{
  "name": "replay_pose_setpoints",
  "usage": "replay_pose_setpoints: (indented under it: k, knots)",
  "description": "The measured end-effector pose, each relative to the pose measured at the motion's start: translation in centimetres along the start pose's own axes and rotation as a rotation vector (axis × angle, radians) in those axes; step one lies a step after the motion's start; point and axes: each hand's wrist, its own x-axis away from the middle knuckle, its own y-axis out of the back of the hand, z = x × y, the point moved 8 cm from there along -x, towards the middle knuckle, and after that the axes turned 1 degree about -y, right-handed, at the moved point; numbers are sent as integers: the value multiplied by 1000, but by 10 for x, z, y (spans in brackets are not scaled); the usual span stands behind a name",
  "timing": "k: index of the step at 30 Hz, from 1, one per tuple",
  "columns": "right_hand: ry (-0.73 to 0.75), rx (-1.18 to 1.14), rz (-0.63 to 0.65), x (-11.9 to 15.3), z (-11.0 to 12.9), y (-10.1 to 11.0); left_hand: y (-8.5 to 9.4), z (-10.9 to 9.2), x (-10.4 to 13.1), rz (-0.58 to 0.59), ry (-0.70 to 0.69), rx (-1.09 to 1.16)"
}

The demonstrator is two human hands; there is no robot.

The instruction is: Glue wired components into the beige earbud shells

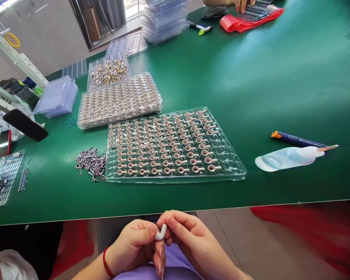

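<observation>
A small white angled part [161, 232] is pinched between both hands, below the table's front edge. My left hand [138, 243], with a red cord at its wrist, grips the part's lower end between thumb and fingers. My right hand [189, 241] has thumb and fingertips closed at its upper right side. Beyond the hands, a clear tray [233, 171] on the green table [280, 85] holds rows of similar pale parts with round ends. A pile of small dark components [91, 163] lies against the tray's left side.
A squeeze bottle [290, 157] and a dark blue pen [297, 139] lie at right. Stacked filled trays [119, 101] stand behind. A phone [26, 124] is at left. Another person's hand [240, 4] touches components by a red strip [251, 23] at the far side.
</observation>
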Motion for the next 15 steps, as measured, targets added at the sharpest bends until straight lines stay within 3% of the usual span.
replay_pose_setpoints:
  k: [15]
  knots:
    - [0,-6,15,2,-4,2,-2,-16,7,-138,-44,-229]
